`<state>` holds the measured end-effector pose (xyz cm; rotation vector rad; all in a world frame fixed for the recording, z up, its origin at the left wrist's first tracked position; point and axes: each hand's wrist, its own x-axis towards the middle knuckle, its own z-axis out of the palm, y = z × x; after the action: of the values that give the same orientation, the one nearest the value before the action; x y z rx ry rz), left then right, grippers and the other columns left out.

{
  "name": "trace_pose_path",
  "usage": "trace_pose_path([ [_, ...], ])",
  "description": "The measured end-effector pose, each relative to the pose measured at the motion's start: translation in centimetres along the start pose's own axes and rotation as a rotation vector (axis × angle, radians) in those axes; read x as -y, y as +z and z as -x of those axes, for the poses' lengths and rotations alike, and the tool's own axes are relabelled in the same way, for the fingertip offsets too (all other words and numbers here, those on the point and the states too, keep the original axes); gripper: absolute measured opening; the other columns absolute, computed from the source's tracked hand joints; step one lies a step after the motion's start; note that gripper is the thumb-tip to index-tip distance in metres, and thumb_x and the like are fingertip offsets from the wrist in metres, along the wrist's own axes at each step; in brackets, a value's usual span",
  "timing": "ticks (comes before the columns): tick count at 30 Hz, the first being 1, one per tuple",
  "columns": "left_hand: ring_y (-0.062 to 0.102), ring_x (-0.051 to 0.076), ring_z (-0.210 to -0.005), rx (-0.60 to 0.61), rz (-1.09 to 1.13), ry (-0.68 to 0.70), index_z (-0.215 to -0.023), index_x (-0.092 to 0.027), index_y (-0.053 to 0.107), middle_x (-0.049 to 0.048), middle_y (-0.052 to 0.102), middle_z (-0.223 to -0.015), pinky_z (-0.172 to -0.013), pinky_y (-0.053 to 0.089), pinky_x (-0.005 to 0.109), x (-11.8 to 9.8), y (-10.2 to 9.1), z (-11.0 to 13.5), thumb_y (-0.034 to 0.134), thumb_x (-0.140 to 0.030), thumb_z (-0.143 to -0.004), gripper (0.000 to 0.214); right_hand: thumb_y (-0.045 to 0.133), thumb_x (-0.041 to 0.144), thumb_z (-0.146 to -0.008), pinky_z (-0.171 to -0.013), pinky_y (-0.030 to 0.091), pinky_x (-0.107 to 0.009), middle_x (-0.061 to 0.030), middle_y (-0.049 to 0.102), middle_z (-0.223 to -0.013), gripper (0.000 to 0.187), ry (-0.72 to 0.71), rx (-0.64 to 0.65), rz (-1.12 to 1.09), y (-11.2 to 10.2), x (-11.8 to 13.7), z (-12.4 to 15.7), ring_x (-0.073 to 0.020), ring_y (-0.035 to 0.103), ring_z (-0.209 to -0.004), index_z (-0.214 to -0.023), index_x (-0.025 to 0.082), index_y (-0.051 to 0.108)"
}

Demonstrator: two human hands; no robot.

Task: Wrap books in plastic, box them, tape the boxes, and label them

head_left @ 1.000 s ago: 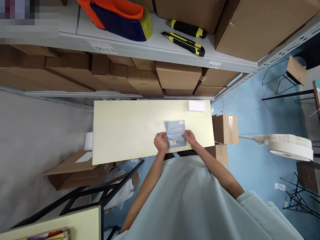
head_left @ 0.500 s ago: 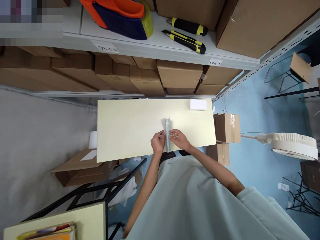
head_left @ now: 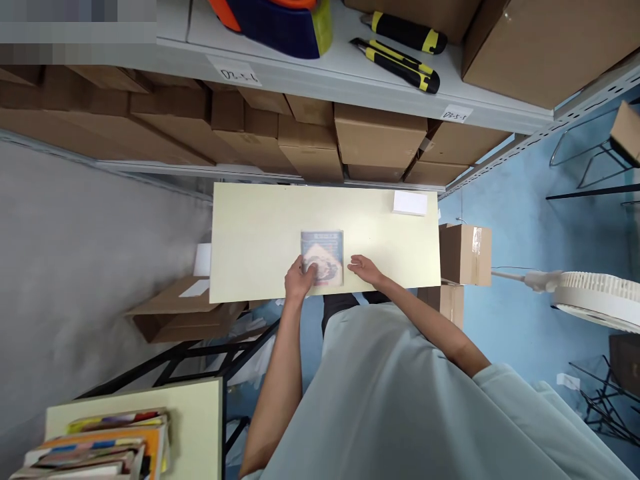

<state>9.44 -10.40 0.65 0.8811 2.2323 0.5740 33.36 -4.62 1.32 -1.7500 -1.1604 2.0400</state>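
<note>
A squarish book (head_left: 323, 250) with a blue and pale pink cover lies face up, or nearly so, at the front middle of the cream table (head_left: 260, 247). Its print is blurred. My left hand (head_left: 299, 277) grips the book's lower left edge, thumb on the cover and the other fingers along the side or partly hidden. To the right, a short gap from the book, my right hand (head_left: 365, 269) holds nothing, its fingers stretched out and apart.
A white box (head_left: 410, 203) sits at the table's back right corner. Behind rises a shelf (head_left: 330, 87) with cartons and two utility knives (head_left: 400, 63). At lower left, a side table (head_left: 195, 427) bears stacked books (head_left: 110, 447). A white fan (head_left: 595, 297) stands to the right.
The book was edge-on between both hands; now its cover faces up. My right hand has come off it, while my left has shifted to its left edge. The view has moved slightly.
</note>
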Motion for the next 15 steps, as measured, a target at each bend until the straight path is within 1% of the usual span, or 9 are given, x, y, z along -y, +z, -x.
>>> trace_pose_path([
  [3,0.069,0.034,-0.129,0.052,-0.017,-0.031,-0.144,-0.016,0.067,0.0164,0.071,-0.146,-0.116,0.052,0.046,0.1,0.5,-0.5,0.072,-0.031,-0.087,0.059,0.079,0.035,-0.088,-0.114,0.054,-0.047,-0.0158,0.064,-0.153,0.056,0.049,0.024,-0.044,0.9,-0.2,-0.1,-0.0306,0.064,-0.137,-0.141,0.021,0.065],
  [5,0.07,0.034,-0.128,0.081,-0.012,-0.041,-0.147,-0.018,0.065,0.0153,0.071,-0.146,-0.115,0.052,0.046,0.0,0.5,-0.6,0.071,-0.031,-0.088,0.061,0.08,0.037,-0.087,-0.113,0.055,-0.044,-0.015,0.065,-0.153,0.058,0.062,0.044,-0.081,1.2,-0.1,0.0,-0.0297,0.064,-0.137,-0.141,0.021,0.066],
  [7,0.071,0.033,-0.127,0.121,0.002,-0.046,-0.149,-0.019,0.064,0.0143,0.071,-0.147,-0.113,0.054,0.045,-0.1,0.5,-0.4,0.072,-0.031,-0.087,0.063,0.081,0.039,-0.086,-0.112,0.055,-0.042,-0.0147,0.064,-0.153,0.058,0.07,0.055,-0.112,1.1,0.0,0.4,-0.0299,0.065,-0.137,-0.139,0.02,0.067],
  [9,0.071,0.032,-0.128,0.168,0.026,-0.041,-0.15,-0.02,0.063,0.013,0.071,-0.148,-0.11,0.056,0.042,-0.2,0.8,-0.2,0.073,-0.032,-0.087,0.065,0.083,0.042,-0.084,-0.112,0.054,-0.042,-0.0148,0.064,-0.153,0.059,0.08,0.046,-0.131,0.5,0.1,1.0,-0.0317,0.064,-0.137,-0.137,0.019,0.07],
  [11,0.071,0.03,-0.128,0.22,0.06,-0.03,-0.15,-0.021,0.063,0.0114,0.07,-0.149,-0.107,0.057,0.04,-0.4,1.4,0.1,0.073,-0.033,-0.088,0.065,0.085,0.044,-0.082,-0.113,0.053,-0.042,-0.0133,0.067,-0.149,0.056,0.086,0.021,-0.142,-0.5,-0.1,1.8,-0.0329,0.064,-0.136,-0.132,0.02,0.073],
  [15,0.072,0.029,-0.126,0.324,0.141,0.005,-0.148,-0.021,0.065,0.0101,0.072,-0.146,-0.105,0.059,0.04,-1.3,3.8,1.1,0.074,-0.032,-0.088,0.061,0.082,0.042,-0.081,-0.111,0.051,-0.041,-0.0102,0.073,-0.132,0.044,0.074,-0.064,-0.15,-2.9,-0.6,3.5,-0.0315,0.066,-0.127,-0.119,0.02,0.075],
])
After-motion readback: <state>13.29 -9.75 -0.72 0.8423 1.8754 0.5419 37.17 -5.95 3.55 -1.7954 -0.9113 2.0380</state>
